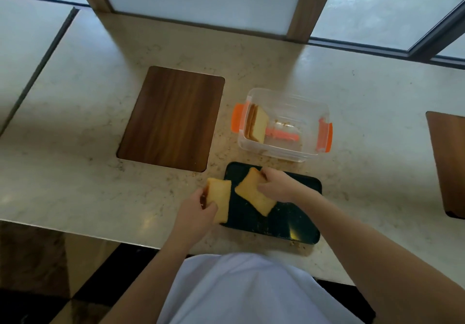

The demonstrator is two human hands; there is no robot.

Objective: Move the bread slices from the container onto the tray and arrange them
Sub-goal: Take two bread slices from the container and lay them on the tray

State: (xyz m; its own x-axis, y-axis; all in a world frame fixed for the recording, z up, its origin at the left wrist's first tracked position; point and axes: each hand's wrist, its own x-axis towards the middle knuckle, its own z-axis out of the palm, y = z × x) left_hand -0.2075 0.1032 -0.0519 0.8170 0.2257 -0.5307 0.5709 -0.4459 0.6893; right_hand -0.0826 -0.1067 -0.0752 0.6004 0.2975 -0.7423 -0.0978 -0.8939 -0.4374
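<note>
A dark tray (297, 220) lies on the counter right in front of me. My left hand (198, 204) grips a yellow bread slice (221, 199) at the tray's left edge, held tilted. My right hand (275, 186) holds a second bread slice (254, 193) over the tray's upper left part. Behind the tray stands a clear plastic container (302, 112) with orange clips. A few more slices (258, 123) lean upright against its left wall.
A brown wooden board (171, 118) is set into the marble counter (75, 127) left of the container. Another wooden board (450, 162) shows at the right edge. Crumbs lie around the tray and container. The counter's front edge runs just below the tray.
</note>
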